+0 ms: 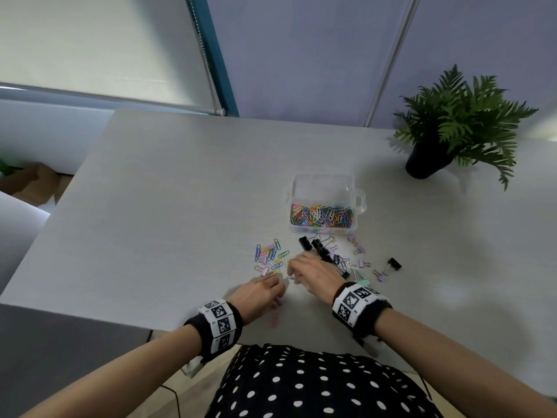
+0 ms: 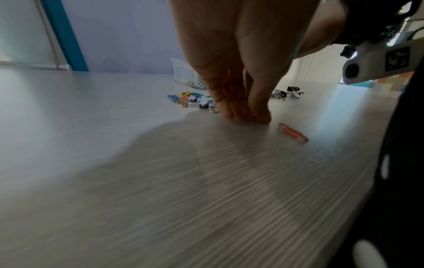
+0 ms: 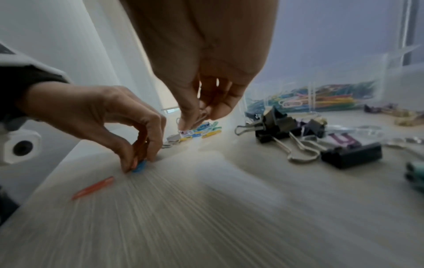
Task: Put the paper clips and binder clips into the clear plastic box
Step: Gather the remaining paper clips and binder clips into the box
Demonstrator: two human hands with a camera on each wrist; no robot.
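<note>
The clear plastic box (image 1: 324, 184) stands open on the table, and its near half holds a heap of coloured paper clips (image 1: 321, 215). Loose paper clips (image 1: 271, 254) lie left of my hands. Black and pastel binder clips (image 1: 315, 247) spread to the right. My left hand (image 3: 137, 164) pinches a blue paper clip (image 3: 140, 166) against the tabletop. My right hand (image 3: 198, 117) pinches a white paper clip (image 3: 177, 121) just above the loose pile. An orange paper clip (image 3: 93, 187) lies alone near the front edge, close to my left hand (image 2: 249, 117).
A potted fern (image 1: 446, 137) stands at the back right of the grey table (image 1: 180, 206). A lone black binder clip (image 1: 394, 263) lies furthest right. A mint binder clip (image 1: 363, 281) sits beside my right wrist. The table's front edge runs under my forearms.
</note>
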